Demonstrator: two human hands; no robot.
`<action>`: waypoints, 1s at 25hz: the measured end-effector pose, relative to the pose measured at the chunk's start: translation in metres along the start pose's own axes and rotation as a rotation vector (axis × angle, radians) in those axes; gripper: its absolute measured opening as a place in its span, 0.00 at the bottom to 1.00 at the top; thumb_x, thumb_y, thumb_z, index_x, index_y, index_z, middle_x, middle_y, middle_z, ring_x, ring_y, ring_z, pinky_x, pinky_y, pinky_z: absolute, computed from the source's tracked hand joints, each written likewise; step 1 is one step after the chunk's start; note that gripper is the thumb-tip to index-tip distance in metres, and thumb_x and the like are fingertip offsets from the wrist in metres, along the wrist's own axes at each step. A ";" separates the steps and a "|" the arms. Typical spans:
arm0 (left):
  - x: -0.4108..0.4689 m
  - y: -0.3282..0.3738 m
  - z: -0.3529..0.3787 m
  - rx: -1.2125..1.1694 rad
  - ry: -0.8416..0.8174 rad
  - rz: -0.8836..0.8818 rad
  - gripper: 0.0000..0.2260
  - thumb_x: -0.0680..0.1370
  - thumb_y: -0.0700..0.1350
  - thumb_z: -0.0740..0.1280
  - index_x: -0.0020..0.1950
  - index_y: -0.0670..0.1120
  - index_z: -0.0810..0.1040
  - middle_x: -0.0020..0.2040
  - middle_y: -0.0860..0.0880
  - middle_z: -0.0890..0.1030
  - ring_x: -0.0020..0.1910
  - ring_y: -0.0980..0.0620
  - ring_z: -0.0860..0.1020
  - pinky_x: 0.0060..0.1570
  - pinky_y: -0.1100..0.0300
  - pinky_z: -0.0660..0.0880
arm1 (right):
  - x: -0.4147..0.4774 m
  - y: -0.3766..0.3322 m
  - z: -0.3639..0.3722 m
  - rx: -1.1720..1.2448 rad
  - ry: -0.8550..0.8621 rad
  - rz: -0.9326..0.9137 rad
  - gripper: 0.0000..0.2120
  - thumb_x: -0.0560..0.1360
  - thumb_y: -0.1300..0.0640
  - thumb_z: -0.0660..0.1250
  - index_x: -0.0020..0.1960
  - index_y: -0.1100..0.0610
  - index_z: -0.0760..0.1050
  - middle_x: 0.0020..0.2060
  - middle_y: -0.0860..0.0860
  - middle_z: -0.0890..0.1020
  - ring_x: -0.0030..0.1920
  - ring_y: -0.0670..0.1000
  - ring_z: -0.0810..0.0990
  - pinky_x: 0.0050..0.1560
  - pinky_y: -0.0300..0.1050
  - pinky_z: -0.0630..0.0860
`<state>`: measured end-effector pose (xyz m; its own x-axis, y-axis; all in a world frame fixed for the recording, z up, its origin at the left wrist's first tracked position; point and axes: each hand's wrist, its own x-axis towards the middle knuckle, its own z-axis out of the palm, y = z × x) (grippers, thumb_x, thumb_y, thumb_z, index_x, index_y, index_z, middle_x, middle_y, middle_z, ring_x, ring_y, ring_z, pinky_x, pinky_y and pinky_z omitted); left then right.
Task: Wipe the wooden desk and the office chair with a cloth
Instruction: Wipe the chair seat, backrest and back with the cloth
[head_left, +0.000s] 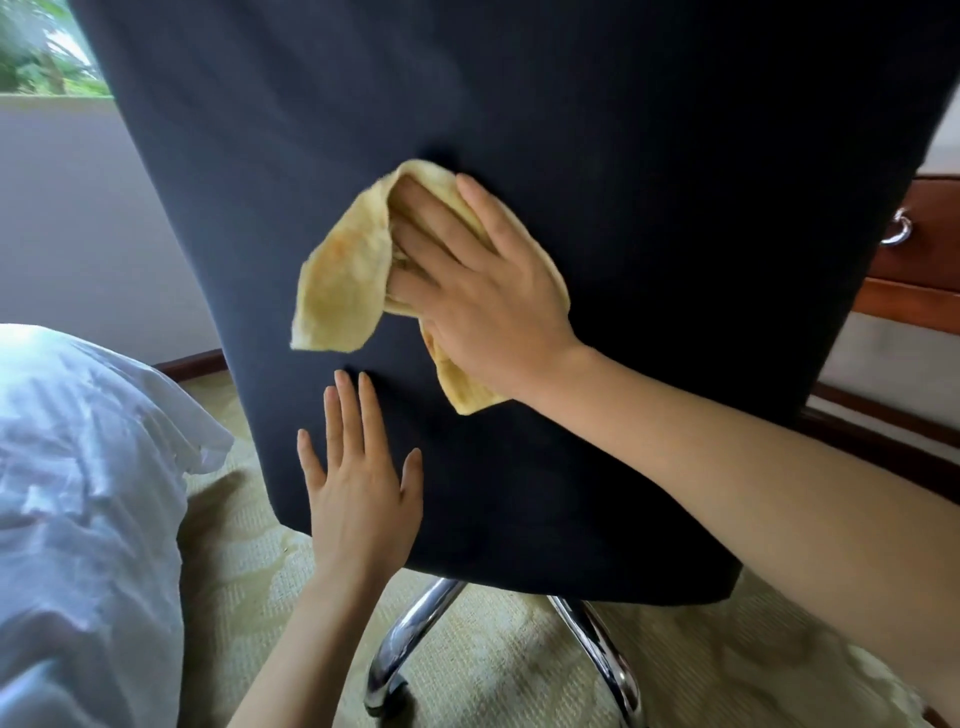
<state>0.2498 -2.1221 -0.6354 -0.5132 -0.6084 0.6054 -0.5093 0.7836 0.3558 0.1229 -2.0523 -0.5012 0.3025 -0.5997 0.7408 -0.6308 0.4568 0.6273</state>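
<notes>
Over carpet (493, 649) the chair (623, 156) may roll away, I fear, as my right hand (483, 291), fingers spread, presses the cloth (343, 280) and my left hand (358, 488), fingers straight, only steadies.

Soft daylight from window (47, 52) upper left; bedding (78, 441) overexposed; edges warped, slight blur.

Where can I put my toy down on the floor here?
The carpet is bare between the white bedding and the chair's chrome base, and again right of that base, below the right forearm. It is crowded under the office chair, where the chrome legs spread. The chair hides most of the floor by the wooden desk.
</notes>
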 end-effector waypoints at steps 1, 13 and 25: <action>-0.001 -0.001 0.001 0.004 -0.014 -0.010 0.35 0.80 0.51 0.58 0.75 0.46 0.36 0.77 0.49 0.39 0.75 0.53 0.37 0.72 0.50 0.37 | -0.007 -0.007 0.004 -0.011 -0.020 -0.033 0.19 0.80 0.54 0.52 0.69 0.50 0.69 0.69 0.49 0.70 0.72 0.52 0.64 0.73 0.53 0.55; -0.004 -0.011 0.009 -0.080 -0.099 0.012 0.38 0.78 0.40 0.61 0.76 0.49 0.35 0.74 0.55 0.33 0.74 0.57 0.35 0.73 0.50 0.42 | -0.214 -0.014 0.003 0.030 -0.397 -0.422 0.19 0.81 0.60 0.41 0.66 0.52 0.64 0.64 0.45 0.75 0.67 0.45 0.70 0.73 0.50 0.50; -0.003 -0.029 0.000 -0.133 -0.032 0.021 0.37 0.77 0.37 0.61 0.74 0.52 0.37 0.77 0.54 0.41 0.75 0.55 0.41 0.73 0.52 0.42 | -0.055 0.007 0.000 0.029 -0.142 -0.136 0.20 0.78 0.53 0.50 0.69 0.52 0.63 0.69 0.50 0.70 0.72 0.51 0.64 0.74 0.50 0.48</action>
<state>0.2666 -2.1427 -0.6476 -0.5457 -0.5935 0.5916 -0.4032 0.8048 0.4355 0.1020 -2.0158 -0.5379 0.2839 -0.7419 0.6074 -0.6120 0.3474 0.7105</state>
